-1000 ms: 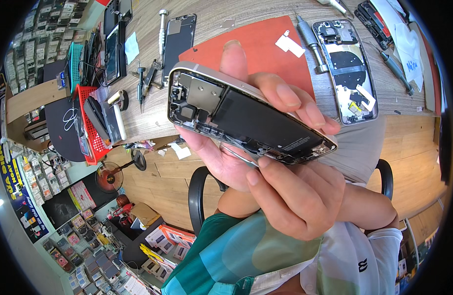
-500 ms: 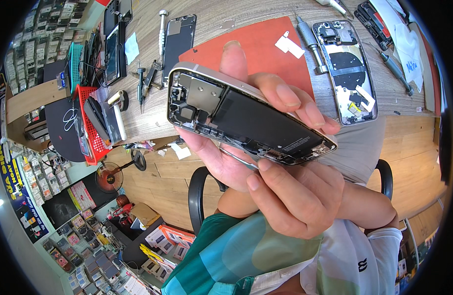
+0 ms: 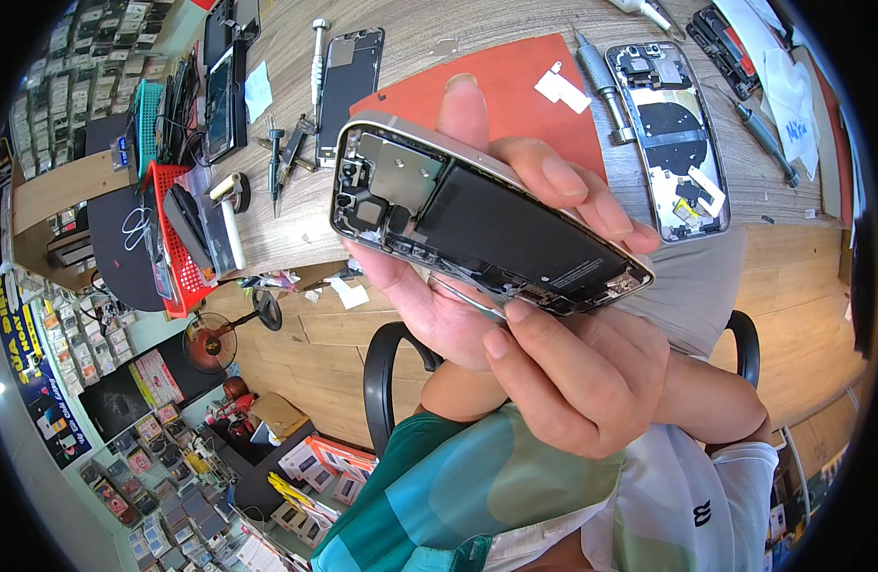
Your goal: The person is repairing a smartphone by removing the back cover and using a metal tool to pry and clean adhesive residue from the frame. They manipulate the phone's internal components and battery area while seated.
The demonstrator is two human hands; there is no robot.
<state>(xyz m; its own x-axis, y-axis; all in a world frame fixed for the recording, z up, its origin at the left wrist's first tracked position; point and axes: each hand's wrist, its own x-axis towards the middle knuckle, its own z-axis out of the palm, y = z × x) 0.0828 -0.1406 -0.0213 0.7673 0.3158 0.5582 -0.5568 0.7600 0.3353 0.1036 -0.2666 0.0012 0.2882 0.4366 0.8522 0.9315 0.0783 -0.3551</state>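
Observation:
An opened phone (image 3: 515, 224) is tilted above the desk edge, its black battery, metal shield and camera parts showing inside a pale frame. My left hand (image 3: 405, 300) is wrapped round it from behind, with fingers curled over the upper long edge. Below the phone's lower edge, my right hand (image 3: 591, 386) pinches the end of a thin silver metal strip (image 3: 465, 296) between thumb and finger. The strip runs along the lower edge toward the left palm; its exact kind is unclear, and whether it touches the phone I cannot tell.
On the desk (image 3: 277, 238) lie a red mat (image 3: 515, 71) with a white piece, a second opened phone (image 3: 672, 138), a screwdriver (image 3: 601, 86) and a dark phone screen (image 3: 348, 95). A red basket (image 3: 176, 243) stands at the left edge, near a chair armrest (image 3: 377, 386).
The phone has shifted slightly right and downward at its camera end, together with my left hand. My right hand keeps its pinch on the metal strip and has moved very little.

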